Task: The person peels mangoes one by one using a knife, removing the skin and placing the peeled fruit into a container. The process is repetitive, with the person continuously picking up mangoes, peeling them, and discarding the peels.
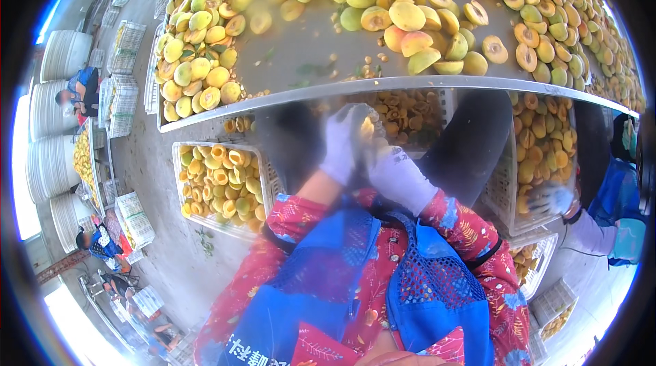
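Observation:
Both hands wear whitish gloves and meet just below the metal rim of the work table (pixel 307 93). My left hand (pixel 342 143) is closed around a yellow-orange piece of fruit (pixel 367 127). My right hand (pixel 392 163) touches the same piece from the other side; blur and glare hide its fingertips and whether it holds anything else. Halved fruit (pixel 407 16), like apricots or peaches, some with stones in them, lies in heaps on the table beyond. Under the table edge, between the knees, is a container of fruit pieces (pixel 405 115).
A white crate of pitted halves (pixel 223 186) stands at the left. Another crate of halves (pixel 543 161) stands at the right, with a co-worker's gloved hand (pixel 551 199) over it. More crates (pixel 530 258) lie behind it. Other people sit far left near stacked white trays (pixel 51 168).

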Available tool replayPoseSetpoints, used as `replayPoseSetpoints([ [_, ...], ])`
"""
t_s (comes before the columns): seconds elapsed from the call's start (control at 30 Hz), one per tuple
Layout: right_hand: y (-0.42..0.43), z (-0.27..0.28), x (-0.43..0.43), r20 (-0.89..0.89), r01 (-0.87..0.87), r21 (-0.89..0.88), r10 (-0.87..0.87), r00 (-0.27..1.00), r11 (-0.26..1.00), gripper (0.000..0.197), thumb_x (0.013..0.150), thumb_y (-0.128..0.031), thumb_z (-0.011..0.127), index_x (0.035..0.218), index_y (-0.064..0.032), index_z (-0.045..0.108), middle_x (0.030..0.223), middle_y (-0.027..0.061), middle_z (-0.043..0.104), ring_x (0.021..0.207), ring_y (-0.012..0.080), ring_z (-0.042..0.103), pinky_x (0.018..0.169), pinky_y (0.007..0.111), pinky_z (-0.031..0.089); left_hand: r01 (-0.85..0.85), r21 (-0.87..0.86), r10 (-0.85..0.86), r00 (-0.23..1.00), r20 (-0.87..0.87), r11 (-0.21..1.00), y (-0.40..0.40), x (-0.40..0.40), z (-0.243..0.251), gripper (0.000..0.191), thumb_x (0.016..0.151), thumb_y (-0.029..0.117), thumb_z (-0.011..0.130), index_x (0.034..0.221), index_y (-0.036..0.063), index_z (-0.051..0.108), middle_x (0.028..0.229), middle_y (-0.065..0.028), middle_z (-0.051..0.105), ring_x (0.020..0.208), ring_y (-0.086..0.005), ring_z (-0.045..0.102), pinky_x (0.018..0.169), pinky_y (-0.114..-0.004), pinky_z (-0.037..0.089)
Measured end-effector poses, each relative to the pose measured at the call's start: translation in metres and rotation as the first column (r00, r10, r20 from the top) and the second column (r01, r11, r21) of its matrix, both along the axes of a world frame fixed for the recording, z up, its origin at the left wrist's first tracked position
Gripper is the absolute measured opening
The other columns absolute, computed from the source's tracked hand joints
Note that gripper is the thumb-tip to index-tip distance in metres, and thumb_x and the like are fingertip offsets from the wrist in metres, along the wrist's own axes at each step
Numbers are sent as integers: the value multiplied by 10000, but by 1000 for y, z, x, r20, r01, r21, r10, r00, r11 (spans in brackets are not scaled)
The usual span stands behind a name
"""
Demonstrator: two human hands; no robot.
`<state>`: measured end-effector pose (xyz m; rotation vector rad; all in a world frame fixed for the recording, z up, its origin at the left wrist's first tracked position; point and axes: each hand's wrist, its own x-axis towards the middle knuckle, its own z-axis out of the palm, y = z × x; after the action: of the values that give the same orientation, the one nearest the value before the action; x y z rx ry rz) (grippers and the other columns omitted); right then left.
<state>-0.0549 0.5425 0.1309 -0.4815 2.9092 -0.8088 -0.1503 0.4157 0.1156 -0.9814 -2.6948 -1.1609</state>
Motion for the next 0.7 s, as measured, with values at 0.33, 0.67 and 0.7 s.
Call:
replayPoseSetpoints([
  [0.33, 26, -10, -13, 728, 707, -575, -138, 672, 412, 330, 1019, -357, 558, 1050, -32, 607, 635, 48, 535, 483, 146, 511, 451, 302, 406, -602, 464, 159, 704, 692, 650, -136, -21, -48, 316, 810, 160, 793, 1039, 11, 634, 945, -110, 688, 868, -230, 673, 809, -365, 557],
  [0.67, 21, -13, -12, 931, 929, -340, 190, 311, 144, 447, 986, -529, 606, 1119, -103, 620, 564, -35, 407, 391, 67, 356, 379, 222, 256, -914, 142, 864, 405, 300, 379, -434, 69, -110, 453, 893, 106, 691, 1304, 84, 501, 1119, -85, 598, 976, -215, 631, 829, -345, 569],
  [0.7, 22, -15, -14, 929, 928, -341, 201, 310, 147, 452, 984, -531, 607, 1117, -99, 621, 563, -36, 401, 389, 67, 352, 377, 222, 255, -957, 105, 866, 290, 408, 271, -418, 68, -128, 503, 886, 127, 700, 1332, 84, 473, 1130, -104, 600, 980, -223, 634, 828, -334, 564],
])
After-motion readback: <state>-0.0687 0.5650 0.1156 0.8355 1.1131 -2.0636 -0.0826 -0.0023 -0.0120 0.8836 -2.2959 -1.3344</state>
